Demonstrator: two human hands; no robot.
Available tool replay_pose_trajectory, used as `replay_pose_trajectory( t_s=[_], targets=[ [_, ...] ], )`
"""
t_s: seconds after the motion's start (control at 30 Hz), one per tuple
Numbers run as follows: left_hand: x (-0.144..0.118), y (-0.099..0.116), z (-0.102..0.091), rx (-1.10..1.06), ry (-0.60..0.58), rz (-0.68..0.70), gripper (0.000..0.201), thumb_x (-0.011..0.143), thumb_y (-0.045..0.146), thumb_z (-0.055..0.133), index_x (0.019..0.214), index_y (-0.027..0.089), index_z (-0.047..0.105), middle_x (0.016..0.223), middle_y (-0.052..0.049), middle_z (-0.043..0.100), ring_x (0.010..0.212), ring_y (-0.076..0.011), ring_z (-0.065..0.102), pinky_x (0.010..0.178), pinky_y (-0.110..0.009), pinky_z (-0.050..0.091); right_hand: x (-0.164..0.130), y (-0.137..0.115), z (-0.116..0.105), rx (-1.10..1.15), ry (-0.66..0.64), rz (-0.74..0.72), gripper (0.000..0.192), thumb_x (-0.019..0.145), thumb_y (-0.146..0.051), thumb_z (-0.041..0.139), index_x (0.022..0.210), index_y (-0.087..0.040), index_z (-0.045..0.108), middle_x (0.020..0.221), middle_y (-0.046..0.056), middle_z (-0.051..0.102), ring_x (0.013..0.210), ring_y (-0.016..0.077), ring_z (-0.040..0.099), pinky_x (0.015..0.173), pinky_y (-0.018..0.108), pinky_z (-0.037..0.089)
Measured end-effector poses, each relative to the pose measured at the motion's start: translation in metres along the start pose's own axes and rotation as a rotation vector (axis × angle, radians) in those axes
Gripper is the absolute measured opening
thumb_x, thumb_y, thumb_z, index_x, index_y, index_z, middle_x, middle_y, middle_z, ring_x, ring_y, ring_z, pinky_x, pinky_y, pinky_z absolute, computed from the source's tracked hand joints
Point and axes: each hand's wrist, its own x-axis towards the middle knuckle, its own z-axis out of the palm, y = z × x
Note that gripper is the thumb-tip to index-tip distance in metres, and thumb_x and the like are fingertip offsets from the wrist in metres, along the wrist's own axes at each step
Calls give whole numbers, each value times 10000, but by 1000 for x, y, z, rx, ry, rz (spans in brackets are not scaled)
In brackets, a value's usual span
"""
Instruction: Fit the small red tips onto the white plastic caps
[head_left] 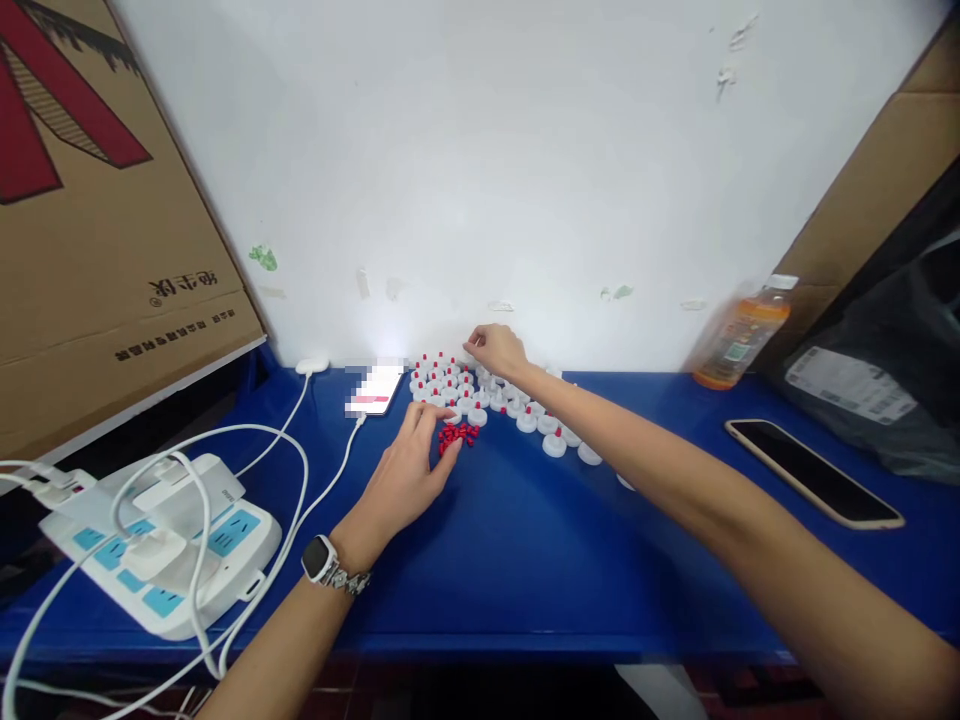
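Note:
A small pile of red caps (457,434) lies on the blue table. My left hand (409,465), with a watch on its wrist, rests at the pile's left edge, thumb and fingers apart around part of it. Behind the pile spreads a cluster of white nozzle lids (450,383), many topped with a red tip. Over the back of that cluster, close to the wall, my right hand (499,350) has its fingertips pinched together. Whatever may be between them is too small to make out. My right forearm crosses above more lids (554,443) and hides some of them.
A lit phone (379,388) with a charging cable lies left of the lids. A white power strip (172,545) with looping cables fills the left side. At right stand an orange drink bottle (746,333), a dark phone (814,472) and a black bag (885,360).

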Motion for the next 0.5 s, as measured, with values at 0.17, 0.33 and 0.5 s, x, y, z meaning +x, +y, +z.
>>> replay_pose_trajectory(
  t_s=[0.17, 0.33, 0.5],
  targets=[
    [1, 7, 0, -3, 136, 10, 467, 956, 403, 576, 1373, 260, 422, 1352, -98, 478, 1112, -237, 587, 864, -368, 526, -92, -10, -25, 557, -11, -206, 255, 880, -404, 636, 856, -168, 731, 721, 16, 684, 656, 137, 574, 628, 254, 427],
    [0, 6, 9, -23, -63, 84, 328, 1027, 403, 428, 1317, 259, 477, 1184, -64, 605, 1073, -230, 600, 902, -389, 509, -153, -8, -30, 641, -109, -235, 277, 928, -417, 589, 930, -188, 744, 780, 20, 711, 657, 137, 557, 617, 263, 410],
    [-2, 4, 16, 7, -122, 79, 334, 1040, 435, 365, 1274, 228, 484, 1187, -81, 600, 1106, -240, 599, 932, -412, 503, -140, 15, -46, -81, 15, -413, 231, 953, -288, 537, 961, -178, 740, 925, 98, 714, 974, 256, 578, 899, 414, 373]
  ],
)
